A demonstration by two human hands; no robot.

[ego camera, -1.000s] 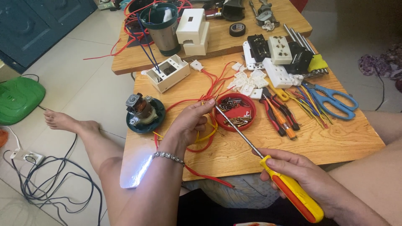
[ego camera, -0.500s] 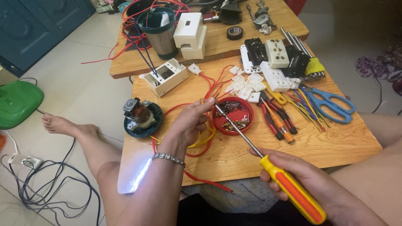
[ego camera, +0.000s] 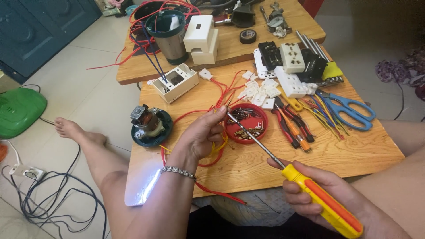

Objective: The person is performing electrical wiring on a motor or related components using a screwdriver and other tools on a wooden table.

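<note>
Near the centre of the frame, the left hand (ego camera: 204, 135) is curled narrow, its fingertips pinched around something small at the end of the red and yellow wires (ego camera: 221, 144) that loop beneath the palm. What exactly sits between the fingertips is too small to tell; it may be a screw or a wire terminal.

The right hand (ego camera: 316, 192), in the lower right of the frame, is wrapped fully round the yellow and orange handle of a screwdriver (ego camera: 265, 148). The tool's long axis runs on a diagonal from lower right up to upper left, and its tip meets the left fingertips just at the upper left rim of the red dish of screws (ego camera: 246, 124). So the pinched piece lies up and to the left of the right hand, along the shaft's own line, and the left hand is the nearer of the two.

Left of the hand a small motor (ego camera: 145, 120) stands in a dark green base. Right of the dish lie red-handled pliers (ego camera: 292, 126), and further right blue scissors (ego camera: 349, 113), all on the wooden table (ego camera: 248, 170).
</note>
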